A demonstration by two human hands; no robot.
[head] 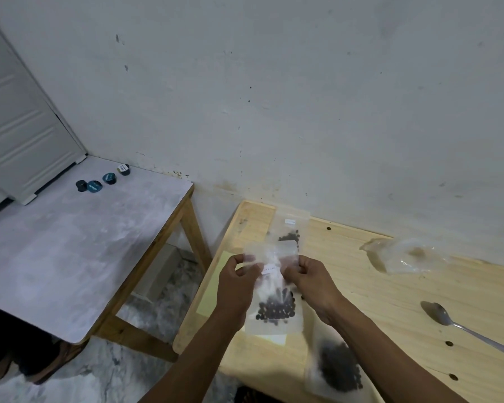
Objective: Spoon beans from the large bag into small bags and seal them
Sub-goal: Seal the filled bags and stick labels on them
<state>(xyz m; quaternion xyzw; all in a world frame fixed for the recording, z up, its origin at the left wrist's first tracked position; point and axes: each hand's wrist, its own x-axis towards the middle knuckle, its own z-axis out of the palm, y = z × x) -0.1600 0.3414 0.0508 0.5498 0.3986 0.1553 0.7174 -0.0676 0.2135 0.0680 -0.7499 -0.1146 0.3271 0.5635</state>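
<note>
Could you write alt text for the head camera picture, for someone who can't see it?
Two hands, left and right, pinch the top of a small clear bag of dark beans above a wooden table. A spoon, a crumpled plastic bag and two more bean bags lie on it.

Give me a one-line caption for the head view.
Both hands, left hand and right hand, pinch the top of a small bag of beans above the wooden table; spoon lies idle.

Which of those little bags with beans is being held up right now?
The middle small bag, pinched near its top by both hands. The far bag and the near bag lie untouched on the wooden table.
</note>
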